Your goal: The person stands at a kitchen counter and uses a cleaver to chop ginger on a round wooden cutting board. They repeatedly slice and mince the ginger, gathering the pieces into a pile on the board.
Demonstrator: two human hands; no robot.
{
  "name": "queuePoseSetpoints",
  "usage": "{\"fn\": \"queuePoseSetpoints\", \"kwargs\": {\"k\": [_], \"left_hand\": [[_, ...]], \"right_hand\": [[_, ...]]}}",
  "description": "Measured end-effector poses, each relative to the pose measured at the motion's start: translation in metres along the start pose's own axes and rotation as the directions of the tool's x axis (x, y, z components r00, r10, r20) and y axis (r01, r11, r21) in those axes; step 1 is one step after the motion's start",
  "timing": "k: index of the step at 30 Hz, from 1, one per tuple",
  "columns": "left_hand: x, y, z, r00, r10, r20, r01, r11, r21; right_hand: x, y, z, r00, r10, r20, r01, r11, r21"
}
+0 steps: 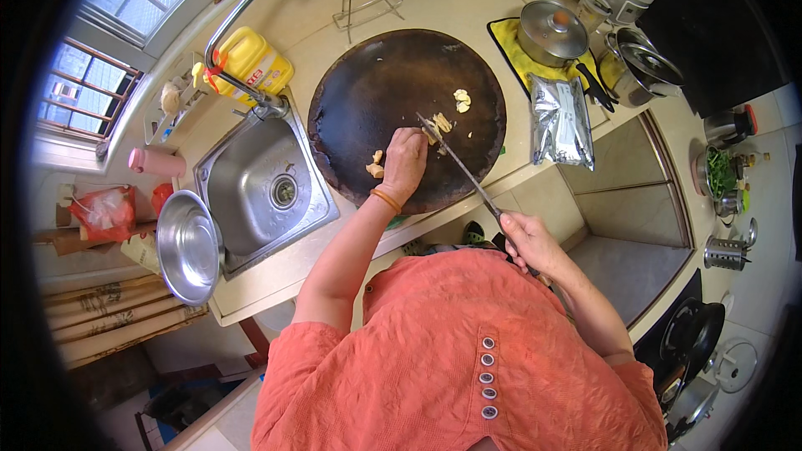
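On a large round dark cutting board point(351, 106), my left hand point(406, 160) has its fingers curled down over a pale piece, mostly hidden, that looks like ginger. My right hand point(532, 241) grips the handle of a kitchen knife point(467, 170), seen nearly edge-on, its blade slanting across the board right beside my left fingertips. Cut ginger slices point(442, 123) lie just beyond the blade. Farther right on the board is a small heap of pale garlic point(462, 100). A knobby piece of ginger root point(375, 166) rests left of my left hand.
To the left are a steel sink point(257, 188) with a faucet point(235, 78), a metal basin point(188, 247) on its edge and a yellow jug point(254, 66). At right stand a lidded pot point(551, 34) and a silver foil bag point(562, 122). A wire rack point(369, 3) is behind the board.
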State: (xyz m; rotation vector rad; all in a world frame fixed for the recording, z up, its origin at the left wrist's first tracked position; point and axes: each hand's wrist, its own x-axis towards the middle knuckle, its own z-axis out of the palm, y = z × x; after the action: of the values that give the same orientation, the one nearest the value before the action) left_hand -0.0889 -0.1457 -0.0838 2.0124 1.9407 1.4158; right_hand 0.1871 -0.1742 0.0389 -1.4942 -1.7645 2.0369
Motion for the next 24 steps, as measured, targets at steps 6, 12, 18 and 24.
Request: {"fn": "queuePoseSetpoints", "kwargs": {"k": [6,12,18,24], "left_hand": [[0.002,0.001,-0.001,1.000,0.029,0.004,-0.029,0.999,0.046],[0.002,0.000,-0.001,0.999,0.037,0.038,-0.039,0.998,0.057],[0.006,-0.002,0.002,0.998,0.041,0.045,-0.042,0.998,0.039],[0.023,-0.001,-0.006,0.990,-0.083,0.115,0.077,0.996,0.053]], "right_hand": [[0.001,0.001,0.000,0.999,0.038,0.022,-0.038,0.999,0.005],[0.014,0.003,-0.004,0.997,0.058,0.058,-0.057,0.998,-0.026],[0.024,0.002,-0.007,0.995,0.064,0.077,-0.071,0.992,0.100],[0.010,-0.008,-0.017,0.991,0.118,0.062,-0.132,0.931,0.341]]}}
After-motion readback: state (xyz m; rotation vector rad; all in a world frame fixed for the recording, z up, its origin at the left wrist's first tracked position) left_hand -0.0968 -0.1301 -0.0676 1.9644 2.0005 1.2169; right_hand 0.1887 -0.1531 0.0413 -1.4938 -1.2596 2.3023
